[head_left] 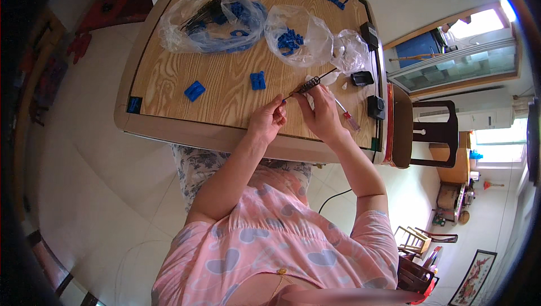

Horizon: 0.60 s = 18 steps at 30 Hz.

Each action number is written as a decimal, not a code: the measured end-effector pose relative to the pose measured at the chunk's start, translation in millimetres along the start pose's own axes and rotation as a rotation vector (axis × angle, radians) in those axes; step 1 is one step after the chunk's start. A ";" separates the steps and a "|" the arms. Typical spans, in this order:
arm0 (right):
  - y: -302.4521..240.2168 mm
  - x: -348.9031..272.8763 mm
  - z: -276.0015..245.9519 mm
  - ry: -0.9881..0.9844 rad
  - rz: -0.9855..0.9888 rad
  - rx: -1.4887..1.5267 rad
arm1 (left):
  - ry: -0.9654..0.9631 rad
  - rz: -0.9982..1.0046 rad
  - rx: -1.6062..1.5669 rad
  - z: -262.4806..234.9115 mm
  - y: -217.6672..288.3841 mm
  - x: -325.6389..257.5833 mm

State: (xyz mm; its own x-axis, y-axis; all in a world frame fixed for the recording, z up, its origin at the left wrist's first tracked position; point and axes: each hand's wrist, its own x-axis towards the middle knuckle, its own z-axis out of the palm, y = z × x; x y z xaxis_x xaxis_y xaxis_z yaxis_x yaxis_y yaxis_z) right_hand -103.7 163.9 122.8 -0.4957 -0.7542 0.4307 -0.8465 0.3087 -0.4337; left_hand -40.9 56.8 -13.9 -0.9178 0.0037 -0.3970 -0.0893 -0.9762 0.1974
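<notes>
Above the table's near edge, my left hand (268, 119) and my right hand (322, 113) both pinch a thin dark rod with a black coil spring (309, 84) around it. The rod slants up to the right. My left fingertips close on its lower end, where a small blue bit shows; my right fingers grip beside the coil. Two blue plastic pieces lie on the wood-patterned table (225, 114): a blue block (257, 80) ahead of my left hand and another blue block (194, 91) farther left. Right of my right hand rests a red-handled screwdriver (350, 119).
A large clear bag (174, 32) holds dark rods and blue parts; a smaller bag (315, 41) holds small blue parts. Blue pieces with upright springs (335, 0) stand at the far edge. Black boxes (376, 107) and a black tray (362, 78) sit right. A chair (434, 134) stands beyond.
</notes>
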 end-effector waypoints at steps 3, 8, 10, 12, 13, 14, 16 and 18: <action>-1.5 0.8 -0.7 -0.003 -0.001 0.005 | 0.006 0.001 0.004 -1.0 0.4 0.5; 1.2 -0.3 -0.1 0.007 -0.018 0.002 | 0.018 0.006 0.014 0.9 -0.1 -1.1; 2.4 -0.6 0.9 0.008 -0.012 0.008 | 0.000 0.002 0.007 0.1 -0.1 -0.1; 1.8 -1.1 0.1 0.015 -0.022 -0.004 | 0.006 -0.001 0.011 -0.8 -0.7 1.5; 1.5 -1.1 -0.5 0.021 -0.030 -0.014 | 0.013 -0.004 0.015 -0.3 -0.8 1.5; 1.0 -0.7 -0.6 0.021 -0.030 -0.014 | 0.013 -0.004 0.015 0.1 -1.0 1.5; -0.1 0.1 -0.8 0.036 -0.051 0.004 | 0.035 0.005 0.026 0.4 -1.2 1.4; -0.7 0.6 -1.4 0.032 -0.045 0.002 | 0.030 0.008 0.022 0.0 -1.2 1.4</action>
State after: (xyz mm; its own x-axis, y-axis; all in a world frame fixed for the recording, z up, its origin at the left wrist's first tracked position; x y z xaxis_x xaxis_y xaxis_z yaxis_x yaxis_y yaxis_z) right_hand -103.7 164.0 124.5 -0.4632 -0.7483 0.4749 -0.8676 0.2736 -0.4152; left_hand -42.1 57.9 -14.7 -0.9066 -0.0113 -0.4218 -0.0905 -0.9712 0.2204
